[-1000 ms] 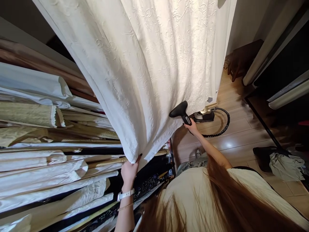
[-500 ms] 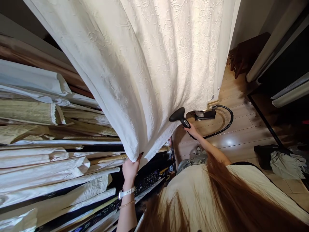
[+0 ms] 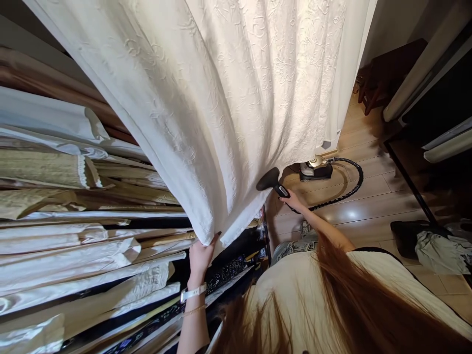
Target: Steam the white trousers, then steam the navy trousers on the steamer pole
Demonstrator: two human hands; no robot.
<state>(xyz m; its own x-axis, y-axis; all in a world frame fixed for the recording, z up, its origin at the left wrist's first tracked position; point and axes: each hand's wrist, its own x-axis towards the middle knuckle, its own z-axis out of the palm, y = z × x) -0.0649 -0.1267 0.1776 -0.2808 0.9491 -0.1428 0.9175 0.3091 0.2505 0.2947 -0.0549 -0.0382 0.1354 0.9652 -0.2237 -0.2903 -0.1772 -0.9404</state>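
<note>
Left fingers (image 3: 210, 243) pinch the hem of a white embossed curtain (image 3: 206, 113); right fingers (image 3: 291, 198) curl round the handle of a black garment steamer head (image 3: 270, 180), held against the curtain's edge; black hose (image 3: 348, 188) runs to the steamer base (image 3: 316, 169) on the wood floor (image 3: 354, 211); hanging fabrics (image 3: 66, 255) at left

Crinkled cloth curtain (image 3: 177, 108), plastic steamer head (image 3: 270, 179)

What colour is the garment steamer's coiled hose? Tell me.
Black, shown best in the head view: a slim coiled hose.
</note>
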